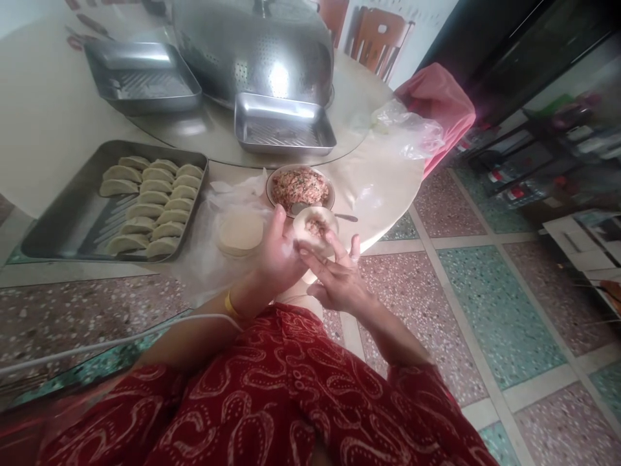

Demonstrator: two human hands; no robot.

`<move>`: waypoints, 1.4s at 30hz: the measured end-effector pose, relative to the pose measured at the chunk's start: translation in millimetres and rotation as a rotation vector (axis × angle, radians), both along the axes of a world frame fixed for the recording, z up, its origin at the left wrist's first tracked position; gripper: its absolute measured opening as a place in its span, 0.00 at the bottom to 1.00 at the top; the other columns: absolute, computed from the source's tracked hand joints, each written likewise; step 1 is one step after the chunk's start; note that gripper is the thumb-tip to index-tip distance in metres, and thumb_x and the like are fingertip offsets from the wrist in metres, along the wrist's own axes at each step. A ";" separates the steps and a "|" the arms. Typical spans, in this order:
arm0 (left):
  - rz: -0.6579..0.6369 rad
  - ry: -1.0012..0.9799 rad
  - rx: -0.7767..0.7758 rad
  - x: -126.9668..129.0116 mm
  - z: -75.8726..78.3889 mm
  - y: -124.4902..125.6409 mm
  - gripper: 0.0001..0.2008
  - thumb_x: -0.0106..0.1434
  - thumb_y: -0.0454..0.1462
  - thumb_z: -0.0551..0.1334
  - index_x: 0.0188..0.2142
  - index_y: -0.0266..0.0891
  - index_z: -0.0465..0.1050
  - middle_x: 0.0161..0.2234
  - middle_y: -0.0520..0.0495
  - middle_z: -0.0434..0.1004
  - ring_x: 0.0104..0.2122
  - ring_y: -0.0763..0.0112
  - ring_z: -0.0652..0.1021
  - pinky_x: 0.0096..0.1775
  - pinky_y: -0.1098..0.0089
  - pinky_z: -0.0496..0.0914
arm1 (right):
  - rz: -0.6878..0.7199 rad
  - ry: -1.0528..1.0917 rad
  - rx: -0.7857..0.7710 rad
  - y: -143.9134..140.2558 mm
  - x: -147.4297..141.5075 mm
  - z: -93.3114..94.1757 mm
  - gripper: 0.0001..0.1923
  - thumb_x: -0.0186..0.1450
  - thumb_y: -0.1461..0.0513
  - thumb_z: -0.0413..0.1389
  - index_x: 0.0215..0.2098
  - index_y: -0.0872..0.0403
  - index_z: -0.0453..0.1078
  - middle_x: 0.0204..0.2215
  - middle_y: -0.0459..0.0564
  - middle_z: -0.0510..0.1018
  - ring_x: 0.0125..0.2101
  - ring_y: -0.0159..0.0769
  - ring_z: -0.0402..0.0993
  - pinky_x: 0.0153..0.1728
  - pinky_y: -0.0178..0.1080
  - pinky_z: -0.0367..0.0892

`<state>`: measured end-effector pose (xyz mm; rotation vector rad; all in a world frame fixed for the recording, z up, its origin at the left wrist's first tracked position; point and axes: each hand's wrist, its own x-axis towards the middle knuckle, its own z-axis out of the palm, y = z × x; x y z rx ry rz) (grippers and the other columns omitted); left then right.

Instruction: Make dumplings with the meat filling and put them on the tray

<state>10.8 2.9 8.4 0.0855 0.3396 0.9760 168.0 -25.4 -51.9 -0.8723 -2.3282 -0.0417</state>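
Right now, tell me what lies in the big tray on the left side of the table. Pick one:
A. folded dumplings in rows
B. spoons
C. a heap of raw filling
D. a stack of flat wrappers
A: the tray holds folded dumplings laid in rows, while the filling sits in a bowl and the flat wrappers lie outside it.

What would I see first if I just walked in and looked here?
First, the two hands in the middle: the left hand cups a round wrapper with filling on it, and the right hand touches its edge. Just behind them sits a bowl of filling. To the left, a tray holds rows of folded dumplings.
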 end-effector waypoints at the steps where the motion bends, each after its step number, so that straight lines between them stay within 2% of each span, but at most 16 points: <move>1: 0.001 0.010 -0.004 -1.1 0.7 0.2 0.36 0.72 0.57 0.40 0.61 0.33 0.68 0.47 0.39 0.81 0.55 0.50 0.76 0.58 0.55 0.70 | 0.006 0.042 0.007 -4.0 1.7 -1.0 0.34 0.70 0.44 0.47 0.71 0.39 0.47 0.58 0.45 0.77 0.70 0.48 0.52 0.70 0.66 0.24; 4: 0.012 0.028 -0.012 -2.0 1.7 0.2 0.38 0.71 0.58 0.40 0.62 0.34 0.67 0.48 0.39 0.81 0.54 0.49 0.77 0.56 0.54 0.72 | 0.050 0.270 -0.107 -17.1 3.7 1.8 0.26 0.72 0.48 0.45 0.66 0.36 0.58 0.59 0.43 0.76 0.66 0.46 0.61 0.67 0.63 0.56; 6: 0.004 0.021 -0.002 -1.0 1.5 -0.7 0.38 0.70 0.59 0.40 0.63 0.36 0.66 0.49 0.39 0.80 0.52 0.49 0.78 0.53 0.54 0.73 | 0.141 0.507 -0.335 -23.8 1.3 5.6 0.20 0.73 0.50 0.43 0.60 0.35 0.65 0.58 0.42 0.76 0.58 0.43 0.73 0.55 0.55 0.73; 7: 0.001 0.021 0.011 -0.3 1.1 -1.3 0.38 0.70 0.59 0.40 0.63 0.37 0.66 0.49 0.39 0.80 0.51 0.50 0.78 0.51 0.54 0.74 | 0.196 0.630 -0.478 -25.8 -0.9 7.1 0.19 0.74 0.51 0.41 0.57 0.36 0.66 0.57 0.42 0.76 0.51 0.40 0.78 0.48 0.51 0.78; 10: -0.016 0.068 0.076 1.9 -1.7 -3.6 0.38 0.70 0.58 0.35 0.66 0.41 0.62 0.48 0.40 0.80 0.44 0.56 0.80 0.44 0.60 0.76 | 0.278 0.929 -0.885 -27.5 -9.9 8.8 0.15 0.72 0.48 0.45 0.49 0.42 0.67 0.46 0.46 0.82 0.31 0.34 0.81 0.29 0.40 0.78; 12: -0.041 0.124 0.129 3.3 -4.7 -5.2 0.39 0.70 0.59 0.34 0.67 0.44 0.60 0.47 0.41 0.80 0.42 0.59 0.81 0.41 0.62 0.77 | 0.292 1.088 -1.076 -27.0 -16.2 8.9 0.15 0.69 0.47 0.50 0.46 0.45 0.68 0.35 0.45 0.82 0.26 0.32 0.77 0.25 0.36 0.74; 14: -0.062 0.181 0.173 4.6 -7.9 -6.2 0.38 0.68 0.61 0.36 0.67 0.46 0.60 0.49 0.41 0.79 0.44 0.57 0.80 0.42 0.61 0.77 | 0.344 1.219 -1.177 -27.6 -20.6 9.0 0.13 0.69 0.50 0.54 0.45 0.46 0.70 0.28 0.43 0.80 0.25 0.30 0.77 0.26 0.33 0.73; 17: 0.007 0.260 0.232 5.7 -11.3 -5.9 0.38 0.68 0.61 0.40 0.65 0.43 0.62 0.53 0.40 0.77 0.53 0.53 0.76 0.48 0.60 0.75 | 0.406 1.242 -1.193 -32.8 -19.7 8.4 0.10 0.71 0.54 0.54 0.48 0.45 0.71 0.28 0.42 0.80 0.27 0.29 0.78 0.30 0.32 0.74; 20: 0.085 0.298 0.258 5.5 -11.4 -3.4 0.37 0.69 0.59 0.40 0.61 0.39 0.66 0.56 0.39 0.75 0.59 0.52 0.71 0.54 0.59 0.73 | 0.300 1.089 -1.021 -40.7 -10.8 4.7 0.11 0.73 0.56 0.51 0.52 0.43 0.70 0.38 0.44 0.82 0.29 0.28 0.78 0.33 0.35 0.76; 24: 0.056 0.271 0.232 6.0 -6.8 -2.6 0.35 0.70 0.58 0.40 0.56 0.38 0.70 0.55 0.40 0.76 0.61 0.52 0.71 0.57 0.57 0.72 | 0.069 0.678 -0.488 -42.7 -1.7 -2.6 0.20 0.73 0.65 0.47 0.59 0.39 0.64 0.61 0.47 0.72 0.36 0.30 0.80 0.33 0.38 0.78; 26: -0.014 0.267 0.204 7.1 -4.3 -3.9 0.36 0.70 0.58 0.39 0.57 0.38 0.70 0.55 0.40 0.76 0.61 0.52 0.71 0.56 0.54 0.72 | -0.006 0.427 -0.287 -38.8 -1.4 -6.0 0.27 0.71 0.69 0.46 0.63 0.39 0.59 0.65 0.46 0.68 0.41 0.33 0.80 0.32 0.38 0.78; 29: -0.021 0.289 0.180 8.0 -3.1 -5.2 0.37 0.70 0.59 0.38 0.59 0.39 0.68 0.55 0.40 0.76 0.61 0.53 0.72 0.57 0.53 0.71 | -0.102 0.154 -0.144 -34.1 -0.4 -10.5 0.32 0.68 0.71 0.48 0.67 0.41 0.55 0.65 0.45 0.68 0.42 0.34 0.80 0.34 0.39 0.79; 32: 0.030 0.305 0.153 5.9 -4.7 -3.6 0.35 0.71 0.58 0.40 0.59 0.38 0.69 0.53 0.40 0.77 0.62 0.55 0.70 0.59 0.56 0.69 | -0.084 0.128 0.001 -35.6 6.9 -15.2 0.33 0.66 0.72 0.49 0.66 0.41 0.58 0.58 0.42 0.76 0.43 0.32 0.79 0.38 0.38 0.79; 35: 0.045 0.288 0.147 3.0 -5.4 -2.3 0.33 0.71 0.57 0.43 0.55 0.36 0.73 0.51 0.40 0.78 0.63 0.55 0.69 0.60 0.57 0.69 | -0.136 0.247 0.187 -36.7 17.4 -19.5 0.29 0.65 0.72 0.52 0.62 0.44 0.62 0.51 0.43 0.81 0.39 0.31 0.78 0.33 0.35 0.77; 39: -0.038 0.268 0.139 4.6 0.5 -7.1 0.30 0.71 0.54 0.47 0.52 0.35 0.74 0.53 0.39 0.77 0.63 0.53 0.69 0.60 0.55 0.69 | -0.373 0.289 0.334 -26.5 24.7 -20.7 0.22 0.66 0.68 0.56 0.56 0.46 0.66 0.57 0.47 0.75 0.40 0.36 0.74 0.36 0.40 0.75; 42: -0.143 0.261 0.126 8.2 7.8 -12.2 0.28 0.72 0.52 0.47 0.56 0.35 0.71 0.55 0.38 0.76 0.63 0.52 0.69 0.61 0.53 0.69 | -0.436 0.292 0.400 -15.6 24.5 -19.5 0.18 0.66 0.65 0.57 0.53 0.44 0.65 0.65 0.46 0.64 0.45 0.39 0.72 0.39 0.43 0.73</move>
